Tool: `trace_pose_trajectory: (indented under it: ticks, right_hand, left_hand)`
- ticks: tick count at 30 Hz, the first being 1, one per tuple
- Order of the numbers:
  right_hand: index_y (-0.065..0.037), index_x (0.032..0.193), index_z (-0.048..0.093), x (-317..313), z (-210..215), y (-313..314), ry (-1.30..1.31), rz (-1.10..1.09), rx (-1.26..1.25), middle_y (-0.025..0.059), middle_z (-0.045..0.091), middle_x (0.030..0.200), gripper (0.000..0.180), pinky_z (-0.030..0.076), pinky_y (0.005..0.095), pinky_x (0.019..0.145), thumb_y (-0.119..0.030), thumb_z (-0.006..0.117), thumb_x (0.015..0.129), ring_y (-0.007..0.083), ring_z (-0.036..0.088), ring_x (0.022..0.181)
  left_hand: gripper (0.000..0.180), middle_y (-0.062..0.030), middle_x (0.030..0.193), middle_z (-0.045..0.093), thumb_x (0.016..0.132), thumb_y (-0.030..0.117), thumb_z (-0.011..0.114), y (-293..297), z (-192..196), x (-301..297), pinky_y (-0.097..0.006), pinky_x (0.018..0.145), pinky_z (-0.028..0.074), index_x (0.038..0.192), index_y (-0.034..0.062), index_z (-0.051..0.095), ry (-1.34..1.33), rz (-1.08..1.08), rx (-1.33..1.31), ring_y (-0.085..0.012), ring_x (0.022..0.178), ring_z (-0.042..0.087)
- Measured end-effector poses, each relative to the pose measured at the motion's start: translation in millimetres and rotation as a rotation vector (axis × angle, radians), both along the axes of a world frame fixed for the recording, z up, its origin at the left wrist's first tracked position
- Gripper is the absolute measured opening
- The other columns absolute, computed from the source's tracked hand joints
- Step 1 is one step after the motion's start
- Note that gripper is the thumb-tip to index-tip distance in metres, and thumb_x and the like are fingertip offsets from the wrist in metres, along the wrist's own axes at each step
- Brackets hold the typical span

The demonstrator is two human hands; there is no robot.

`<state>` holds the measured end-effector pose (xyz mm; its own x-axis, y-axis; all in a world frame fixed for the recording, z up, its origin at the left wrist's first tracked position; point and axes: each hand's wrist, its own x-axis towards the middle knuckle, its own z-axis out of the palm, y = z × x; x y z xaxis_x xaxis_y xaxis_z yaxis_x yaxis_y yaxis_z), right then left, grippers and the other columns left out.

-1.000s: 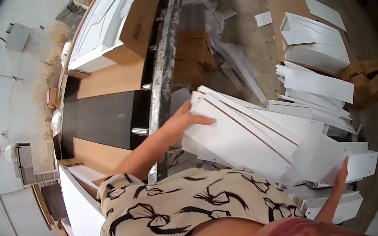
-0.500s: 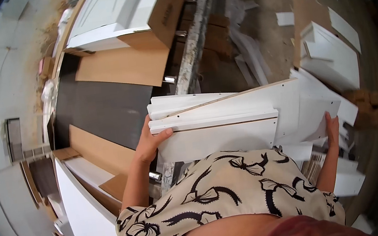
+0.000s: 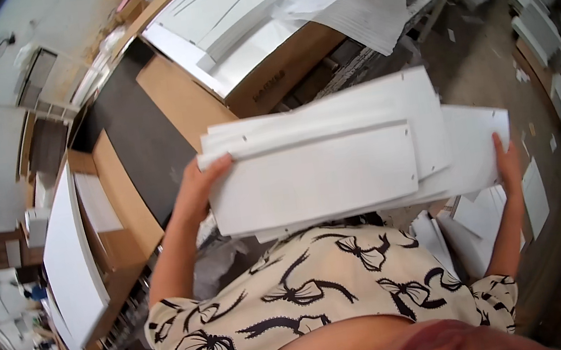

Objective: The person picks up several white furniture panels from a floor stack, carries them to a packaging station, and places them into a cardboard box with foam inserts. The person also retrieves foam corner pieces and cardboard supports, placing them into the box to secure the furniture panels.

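Both my hands hold a loose stack of white furniture panels (image 3: 316,177) in front of my body. The boards overlap unevenly, and small dark holes show near their ends. My left hand (image 3: 195,185) grips the stack's left end, thumb on top and fingers hidden beneath. At the far right end my right hand (image 3: 507,163) is closed on the edge of a panel that juts out past the others. Its fingertips lie on that panel's face.
Ahead, an open carton (image 3: 288,68) holds white panels and a sheet of white foam wrap (image 3: 364,4). A second carton (image 3: 116,218) with a white board stands at left, beyond a dark belt (image 3: 126,131). More white panels (image 3: 538,35) lie at right on the floor.
My view has swung to the right, bringing the foam wrap into sight. The stack has tipped so that its broad faces show more. Both hands keep their hold.
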<state>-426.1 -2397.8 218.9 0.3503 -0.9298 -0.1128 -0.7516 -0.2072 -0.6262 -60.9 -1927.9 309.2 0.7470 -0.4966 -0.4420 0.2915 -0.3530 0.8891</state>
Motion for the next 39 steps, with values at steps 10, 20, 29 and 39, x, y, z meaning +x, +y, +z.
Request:
trace_pose_trajectory:
  ticks: [10,20,29,39]
  right_hand:
    - [-0.006,0.062,0.051,164.7,171.8,-191.6,0.023,0.464,-0.344,-0.0026,0.038,0.055,0.057,0.030,0.0247,0.048,-0.058,0.044,0.086,0.0083,0.034,0.049]
    - [0.003,0.095,0.064,410.7,171.7,-244.9,-0.080,0.736,-0.181,0.0051,0.062,0.079,0.057,0.042,0.0249,0.073,-0.051,0.049,0.087,0.0117,0.053,0.073]
    - [0.010,0.100,0.059,589.0,122.0,-84.2,0.028,1.051,-0.299,0.0275,0.061,0.097,0.054,0.044,0.0398,0.080,-0.040,0.051,0.081,0.0346,0.059,0.094]
    - [0.008,0.108,0.057,677.8,51.3,-40.9,-0.032,1.213,-0.389,0.0280,0.056,0.109,0.053,0.039,0.0351,0.094,-0.036,0.051,0.080,0.0370,0.052,0.107]
  left_hand:
    - [0.040,-0.0058,0.089,0.063,0.083,0.037,0.058,-65.3,74.5,106.9,-0.025,0.066,0.050,0.105,0.0035,0.059,-0.094,0.223,-0.211,-0.0132,0.073,0.061]
    - [0.040,-0.0095,0.098,0.062,0.085,0.035,0.054,-56.5,46.8,220.0,-0.025,0.073,0.047,0.108,0.0014,0.056,-0.136,0.351,-0.295,-0.0158,0.085,0.060]
    - [0.046,-0.0146,0.104,0.060,0.089,0.035,0.048,70.7,-13.2,178.4,-0.029,0.079,0.047,0.115,-0.0029,0.052,-0.133,0.770,-0.241,-0.0220,0.091,0.059]
    - [0.059,-0.0152,0.122,0.051,0.085,0.040,0.051,136.4,-57.1,134.1,-0.030,0.098,0.034,0.126,-0.0024,0.044,-0.064,0.833,-0.250,-0.0252,0.113,0.048]
